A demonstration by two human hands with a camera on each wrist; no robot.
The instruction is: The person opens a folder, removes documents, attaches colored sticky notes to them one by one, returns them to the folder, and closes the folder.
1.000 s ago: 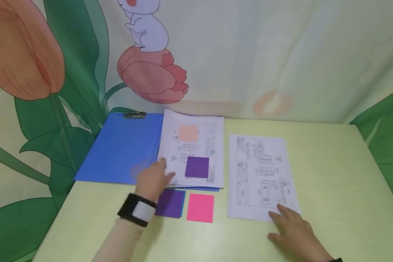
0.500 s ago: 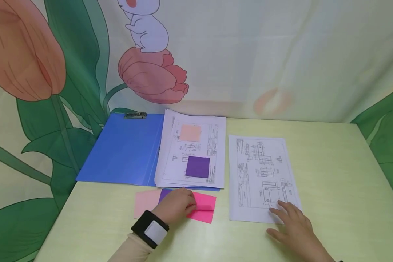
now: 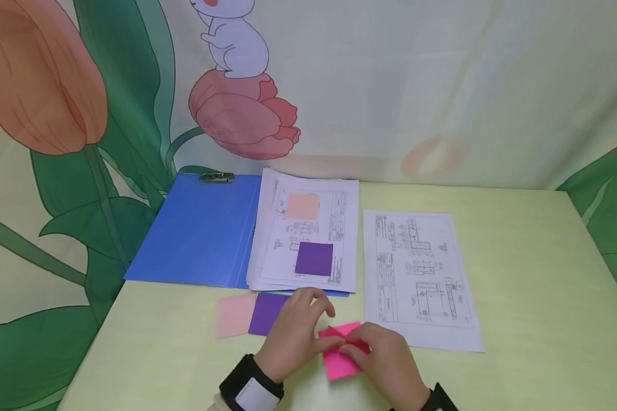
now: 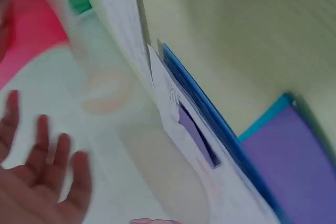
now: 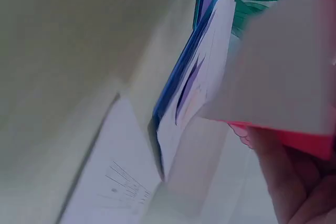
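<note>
Just above the table front, my right hand (image 3: 388, 357) pinches bright pink sticky notes (image 3: 339, 365) between thumb and fingers. My left hand (image 3: 295, 334) is beside it, its thumb reaching to the pink paper right at the right fingertips. In the left wrist view, the left fingers (image 4: 52, 171) are spread and apart from the pink paper (image 4: 34, 30). A pale sheet (image 5: 278, 66) stands lifted over the pink paper in the right wrist view. Left of the hands lie purple sticky notes (image 3: 264, 314) with a teal layer (image 4: 265, 119) below, and a light pink sticky note (image 3: 233, 315).
Behind the hands lies an open blue folder (image 3: 195, 228) with a metal clip (image 3: 217, 177). Its stacked drawing sheets (image 3: 267, 251) bear a peach note (image 3: 302, 205) and a purple note (image 3: 313, 258). A loose drawing sheet (image 3: 391, 337) lies to the right. A printed curtain (image 3: 365, 85) hangs behind.
The left hand moved from the folder to the pink notes, leaving a light pink note beside the purple ones. The right hand left the loose sheet and took hold of the pink notes.
</note>
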